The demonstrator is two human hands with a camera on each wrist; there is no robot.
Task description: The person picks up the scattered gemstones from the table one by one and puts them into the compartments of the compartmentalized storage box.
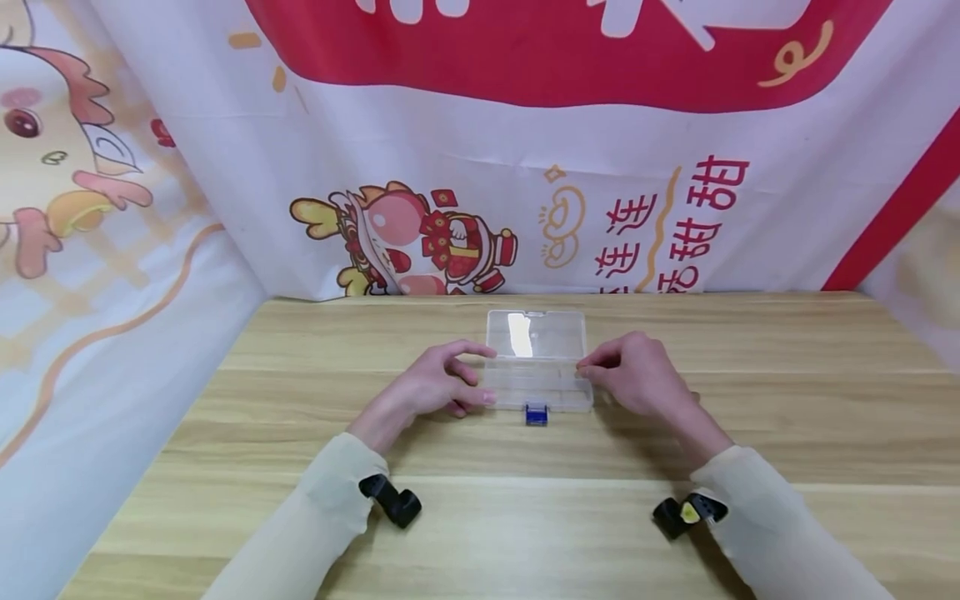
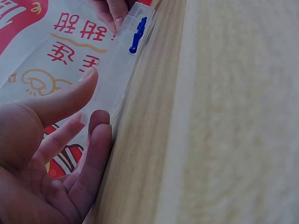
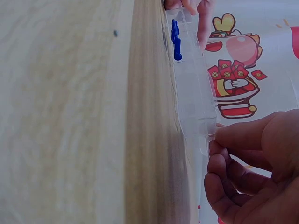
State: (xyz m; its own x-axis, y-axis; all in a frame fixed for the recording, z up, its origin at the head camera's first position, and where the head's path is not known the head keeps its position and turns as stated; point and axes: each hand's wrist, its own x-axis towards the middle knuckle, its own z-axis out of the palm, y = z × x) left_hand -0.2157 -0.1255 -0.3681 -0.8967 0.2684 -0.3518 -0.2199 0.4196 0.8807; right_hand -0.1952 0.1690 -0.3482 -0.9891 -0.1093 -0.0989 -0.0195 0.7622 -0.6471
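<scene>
A clear plastic box (image 1: 540,387) lies on the wooden table with its clear lid (image 1: 555,333) folded back away from me. Its blue latch (image 1: 536,414) hangs at the middle of the front side. My left hand (image 1: 442,379) is spread at the box's left end, thumb by the front corner and index finger near the hinge side. At the right end, my right hand (image 1: 633,372) pinches with thumb and index finger at the clear edge, its other fingers curled. I cannot tell whether the clear piece between those fingertips is the box wall or something separate.
The wooden table (image 1: 517,533) runs back to a white cloth backdrop (image 1: 465,125) with red lettering and cartoon figures. More printed cloth (image 1: 180,283) hangs at the left. Black wrist cameras (image 1: 401,504) sit on both cream sleeves.
</scene>
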